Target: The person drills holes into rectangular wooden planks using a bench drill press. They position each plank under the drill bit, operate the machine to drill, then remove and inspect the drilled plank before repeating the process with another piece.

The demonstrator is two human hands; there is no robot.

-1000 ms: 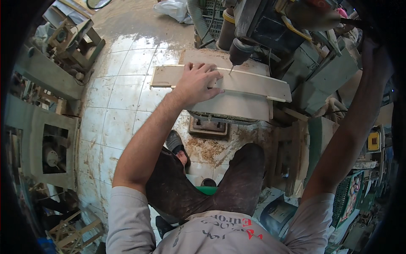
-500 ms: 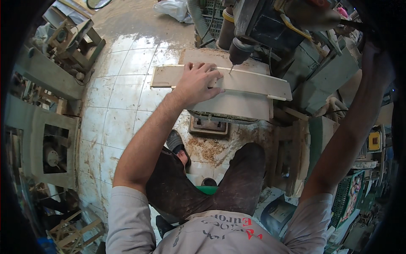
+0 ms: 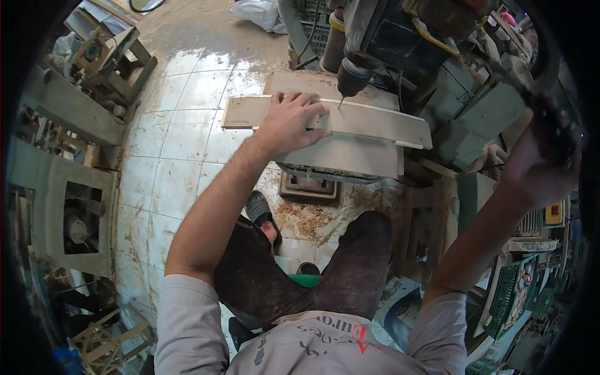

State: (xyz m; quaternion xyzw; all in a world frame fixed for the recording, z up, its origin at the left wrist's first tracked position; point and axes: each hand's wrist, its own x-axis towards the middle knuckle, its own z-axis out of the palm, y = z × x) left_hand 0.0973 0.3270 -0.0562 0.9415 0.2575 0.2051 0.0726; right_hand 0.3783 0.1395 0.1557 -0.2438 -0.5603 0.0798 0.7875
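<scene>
A long pale wooden board (image 3: 381,122) lies across the drill press table, slightly slanted, on top of a wider flat panel (image 3: 350,153). My left hand (image 3: 290,122) grips the board left of the drill, fingers curled over its far edge and thumb towards the near edge. Just to the right of those fingers, the drill chuck (image 3: 353,78) points a thin bit (image 3: 341,102) down at the board; whether the tip touches it, I cannot tell. Far right, my right hand (image 3: 540,165) is closed round the drill press's dark feed lever (image 3: 553,122), partly lost in shadow.
Behind the board stands the machine's column (image 3: 334,44). Wood shavings (image 3: 303,219) lie on the tiled floor around the press base (image 3: 309,187). Wooden frames and a machine (image 3: 81,219) line the left side. A green crate (image 3: 512,294) is at the right, below my forearm.
My right hand has come down and nearer from the upper right, with the lever swinging along. My left hand and the board keep their place, and the chuck stays at nearly the same height.
</scene>
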